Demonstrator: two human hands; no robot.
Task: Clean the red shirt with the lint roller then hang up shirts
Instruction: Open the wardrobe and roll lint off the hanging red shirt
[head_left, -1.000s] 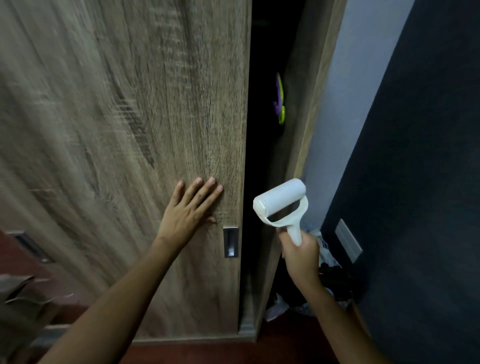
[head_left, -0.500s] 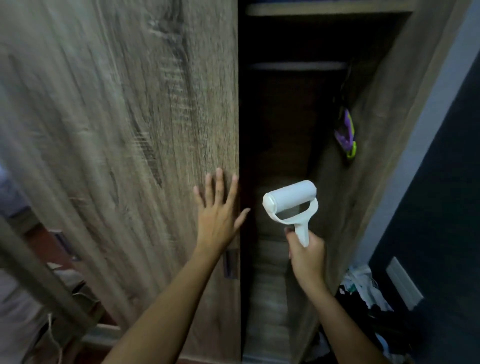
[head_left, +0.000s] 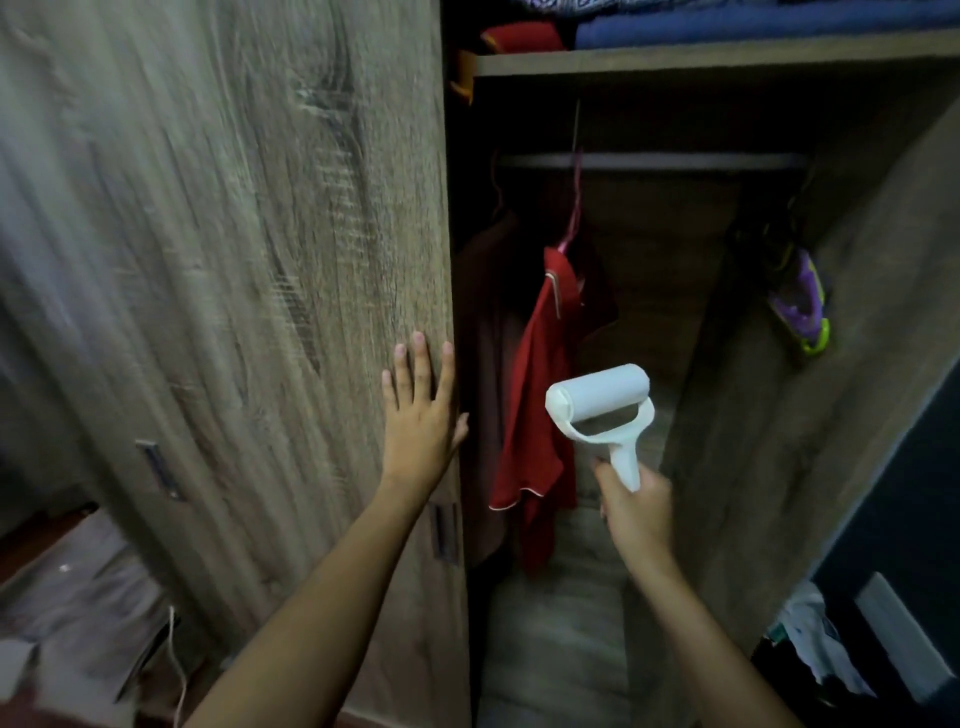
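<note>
Right hand (head_left: 636, 512): fingers curled round the lower handle of the lint roller (head_left: 602, 410), a firm wrap; the roller head stands above the fist, pointing toward 11 o'clock, white drum tilted with its right end higher. Handle base is covered by the palm.

Red shirt (head_left: 535, 415): hangs on a pink hanger (head_left: 571, 208) from the rail (head_left: 649, 161) inside the wardrobe. It lies at 9 to 10 o'clock of the roller drum, near it in the view; whether the drum touches the cloth cannot be told, since depth is unclear. From the right fist the shirt is at about 10 o'clock.

Left hand (head_left: 421, 415): fingers straight and spread, palm flat against the edge of the wardrobe door (head_left: 234, 260), thumb at the door's right edge. It holds nothing.

Hard to read:
- A darker garment (head_left: 483, 322) hangs just left of the red shirt, partly behind the door edge; its form is lost in shadow.
- Shelf (head_left: 675, 57) at 12 o'clock carries folded cloth, blue (head_left: 753, 23) and red (head_left: 519, 36), cut off by the top edge.
- A purple and green object (head_left: 800, 306) hangs at 2 o'clock on the inner wall; its kind is unclear.
- Door surface and the lower left corner are blurred.
- Crumpled items (head_left: 810, 634) at 4 o'clock are dim.
</note>
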